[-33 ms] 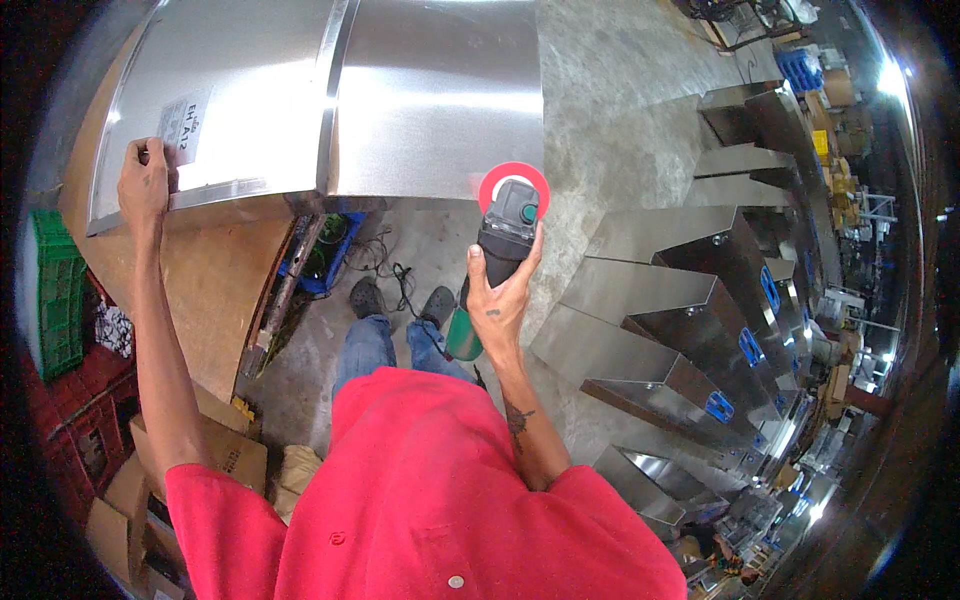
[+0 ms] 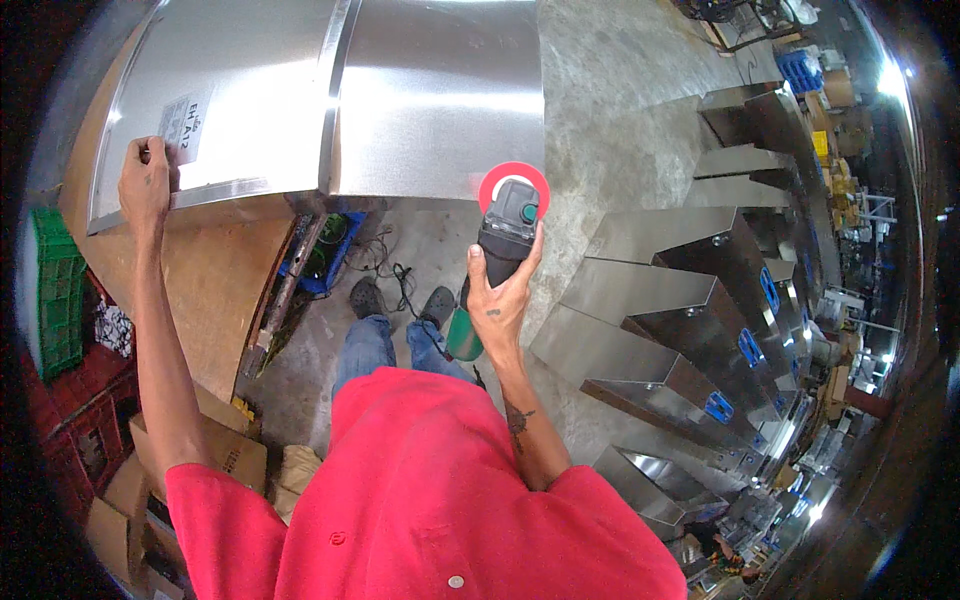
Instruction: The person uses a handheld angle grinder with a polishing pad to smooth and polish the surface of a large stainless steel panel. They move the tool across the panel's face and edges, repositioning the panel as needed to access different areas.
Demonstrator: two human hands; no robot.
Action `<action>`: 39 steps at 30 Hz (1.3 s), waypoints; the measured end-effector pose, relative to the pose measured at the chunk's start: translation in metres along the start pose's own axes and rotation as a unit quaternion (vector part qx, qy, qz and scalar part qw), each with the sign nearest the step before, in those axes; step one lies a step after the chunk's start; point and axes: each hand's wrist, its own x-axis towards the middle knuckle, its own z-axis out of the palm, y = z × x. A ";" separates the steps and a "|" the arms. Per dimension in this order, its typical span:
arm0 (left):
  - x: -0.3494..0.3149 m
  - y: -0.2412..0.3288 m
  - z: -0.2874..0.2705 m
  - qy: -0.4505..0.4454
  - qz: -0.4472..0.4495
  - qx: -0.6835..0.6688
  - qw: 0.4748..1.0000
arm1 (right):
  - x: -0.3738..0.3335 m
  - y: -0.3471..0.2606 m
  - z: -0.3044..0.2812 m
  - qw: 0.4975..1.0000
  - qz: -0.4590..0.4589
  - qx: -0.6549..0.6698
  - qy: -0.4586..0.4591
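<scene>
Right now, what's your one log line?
left hand: at labelled silver metal panel; right hand: gripping green-black angle grinder; red round disc: by plain silver metal panel

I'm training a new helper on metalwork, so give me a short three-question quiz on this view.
1. Which hand holds the angle grinder?
2. True or false: the left hand is at the edge of the metal panel that bears a label.
3. What colour is the outer part of the grinder's disc? A) blue B) red C) yellow

Key: 1. The right hand. 2. True. 3. B.
</scene>
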 end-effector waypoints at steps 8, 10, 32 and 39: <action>0.000 0.014 -0.004 -0.036 -0.042 -0.011 0.998 | 0.006 -0.003 0.011 0.999 -0.025 -0.032 0.003; -0.001 0.012 -0.001 -0.015 -0.020 -0.001 1.000 | 0.004 -0.002 0.014 0.998 -0.033 -0.046 0.008; -0.014 0.033 -0.009 -0.038 -0.046 -0.020 0.998 | -0.011 -0.016 0.051 0.986 -0.115 -0.107 0.046; -0.018 0.038 -0.013 -0.043 -0.056 -0.011 0.997 | -0.020 -0.035 0.059 0.998 -0.037 -0.056 0.011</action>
